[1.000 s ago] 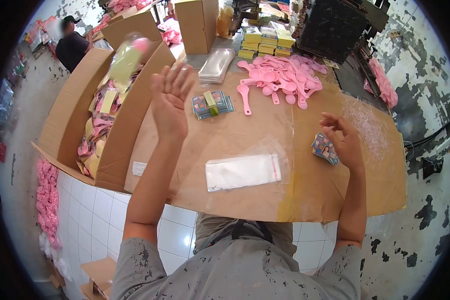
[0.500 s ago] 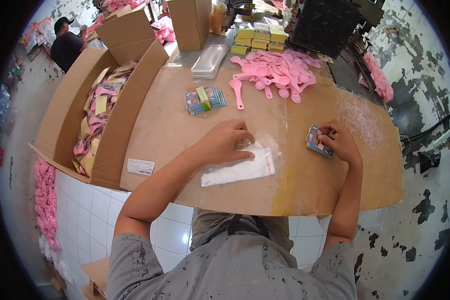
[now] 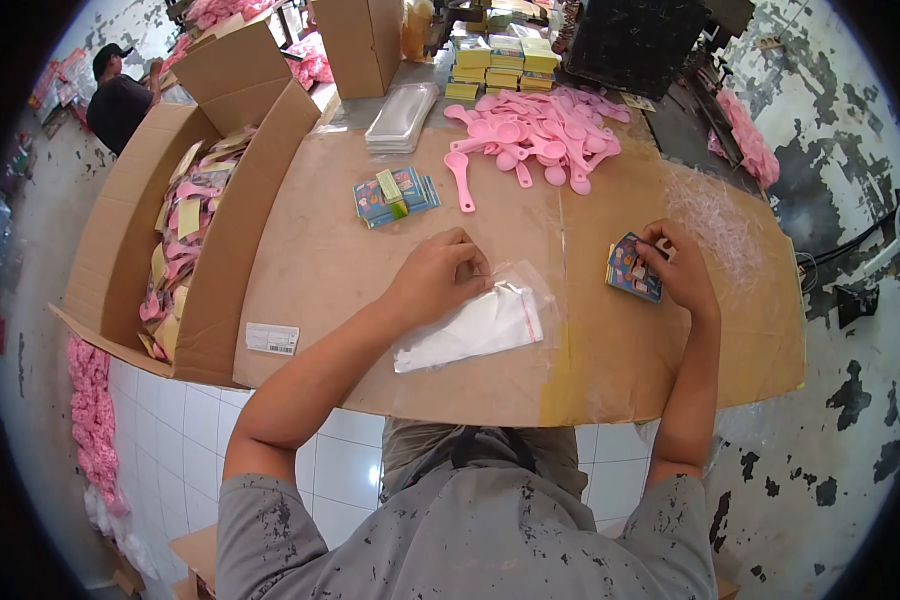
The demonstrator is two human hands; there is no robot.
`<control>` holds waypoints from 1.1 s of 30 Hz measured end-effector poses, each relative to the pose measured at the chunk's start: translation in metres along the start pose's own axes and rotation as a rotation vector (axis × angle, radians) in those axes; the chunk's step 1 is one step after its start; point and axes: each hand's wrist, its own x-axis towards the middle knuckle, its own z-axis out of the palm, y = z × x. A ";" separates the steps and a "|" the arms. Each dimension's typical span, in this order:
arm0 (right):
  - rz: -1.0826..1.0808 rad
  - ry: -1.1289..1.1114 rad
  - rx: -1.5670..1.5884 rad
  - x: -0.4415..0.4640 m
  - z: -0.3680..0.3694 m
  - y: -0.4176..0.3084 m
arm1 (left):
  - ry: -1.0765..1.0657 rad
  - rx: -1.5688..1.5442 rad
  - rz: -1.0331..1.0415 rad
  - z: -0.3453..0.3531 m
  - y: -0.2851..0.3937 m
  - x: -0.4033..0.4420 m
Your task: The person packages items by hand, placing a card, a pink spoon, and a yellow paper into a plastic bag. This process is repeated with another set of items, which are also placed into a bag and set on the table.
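Observation:
In front of me a stack of clear plastic bags (image 3: 470,330), whitish with a thin red line near one end, lies on the cardboard. My left hand (image 3: 438,275) is closed at its upper edge, thumb and fingertips pinching the thin film. To the right, my right hand (image 3: 682,270) grips a small pack of blue printed cards (image 3: 634,270), slightly fanned, with the thumb on top. Farther off lie more blue cards (image 3: 407,197), with a green-and-cream strip across them. Beside those, one pink measuring spoon (image 3: 461,182) lies apart from a pink spoon heap (image 3: 540,135).
An open carton (image 3: 235,230) at left holds filled packets with pink spoons. Clear plastic sleeves (image 3: 402,118) and stacked yellow-edged cards (image 3: 505,65) stand at the back, near a black machine (image 3: 635,50). Clear plastic strips (image 3: 715,225) lie at right. Another person (image 3: 120,100) is beyond the carton.
My left hand's fingers have come together into a pinch at the bag's edge. The cards in my right hand are more fanned and turned. The whole view has shifted slightly.

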 end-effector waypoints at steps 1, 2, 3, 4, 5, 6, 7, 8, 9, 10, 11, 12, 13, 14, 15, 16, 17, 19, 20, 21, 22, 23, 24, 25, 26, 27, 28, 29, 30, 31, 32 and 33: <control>0.006 0.010 0.019 0.000 0.001 -0.005 | -0.013 -0.003 -0.015 -0.001 0.002 0.000; 0.024 0.054 0.192 0.001 0.007 -0.011 | -0.021 -0.083 -0.062 -0.003 0.005 0.000; 0.042 0.098 0.364 0.001 0.015 -0.021 | -0.028 -0.164 -0.108 -0.003 0.008 0.000; 0.061 0.142 0.536 0.000 0.022 -0.029 | -0.035 -0.245 -0.153 -0.003 0.010 0.001; 0.065 0.111 0.517 -0.002 0.031 -0.032 | -0.039 -0.485 -0.172 0.001 0.007 0.001; 0.069 0.081 0.499 -0.004 0.042 -0.033 | -0.043 -0.723 -0.187 0.006 0.003 0.002; 0.072 0.053 0.481 -0.005 0.050 -0.035 | -0.047 -0.961 -0.201 0.010 -0.001 0.002; -0.027 -0.006 0.455 -0.006 0.056 -0.040 | -0.053 -0.944 -0.200 0.007 0.003 0.002; -0.127 -0.064 0.429 -0.006 0.061 -0.044 | -0.058 -0.926 -0.199 0.003 0.006 0.001; -0.226 -0.122 0.402 -0.007 0.066 -0.049 | -0.063 -0.908 -0.198 0.000 0.010 0.001; -0.203 -0.137 0.463 -0.008 0.070 -0.053 | -0.054 -0.912 -0.202 -0.002 0.014 0.001; -0.178 -0.153 0.523 -0.011 0.074 -0.058 | -0.046 -0.917 -0.208 -0.003 0.017 0.001; -0.152 -0.170 0.583 -0.013 0.076 -0.063 | -0.036 -0.923 -0.214 -0.003 0.020 0.001; -0.100 -0.141 0.657 -0.014 0.076 -0.069 | -0.037 -0.934 -0.208 -0.004 0.022 0.001; -0.048 -0.112 0.731 -0.016 0.075 -0.076 | -0.039 -0.945 -0.202 -0.005 0.024 0.000; 0.004 -0.081 0.804 -0.016 0.074 -0.079 | -0.040 -0.955 -0.195 -0.006 0.024 0.000; -0.007 -0.058 0.808 -0.014 0.075 -0.076 | -0.038 -0.935 -0.201 -0.006 0.023 0.001; -0.027 -0.014 0.817 -0.012 0.079 -0.068 | -0.034 -0.894 -0.217 -0.005 0.021 0.001; -0.038 -0.017 0.803 -0.012 0.079 -0.068 | -0.033 -0.874 -0.216 -0.005 0.021 0.000; -0.048 -0.022 0.790 -0.013 0.078 -0.069 | -0.031 -0.854 -0.216 -0.005 0.022 0.000; -0.059 -0.026 0.776 -0.014 0.078 -0.070 | -0.029 -0.833 -0.216 -0.005 0.022 0.000; -0.125 -0.053 0.665 -0.013 0.079 -0.066 | -0.027 -0.839 -0.230 -0.005 0.023 0.000; -0.191 -0.080 0.553 -0.013 0.079 -0.061 | -0.025 -0.845 -0.244 -0.003 0.025 0.000; -0.254 -0.103 0.458 -0.012 0.079 -0.059 | -0.023 -0.851 -0.257 -0.003 0.026 -0.001; -0.319 -0.122 0.365 -0.011 0.078 -0.061 | -0.041 -0.790 -0.223 -0.002 0.028 -0.002; -0.382 -0.138 0.288 -0.011 0.076 -0.065 | -0.057 -0.729 -0.189 -0.002 0.029 -0.003; -0.444 -0.153 0.211 -0.011 0.074 -0.071 | -0.074 -0.668 -0.155 -0.002 0.031 -0.004; -0.309 -0.158 0.401 -0.014 0.077 -0.080 | -0.094 -0.628 -0.134 -0.002 0.033 -0.005; -0.170 -0.162 0.587 -0.020 0.083 -0.091 | -0.113 -0.587 -0.111 -0.002 0.034 -0.005; -0.029 -0.163 0.771 -0.023 0.087 -0.099 | -0.132 -0.546 -0.088 -0.003 0.036 -0.005; -0.031 -0.093 0.792 -0.022 0.090 -0.103 | -0.137 -0.561 -0.086 -0.005 0.038 -0.005; -0.034 -0.024 0.812 -0.020 0.094 -0.105 | -0.141 -0.576 -0.085 -0.006 0.040 -0.006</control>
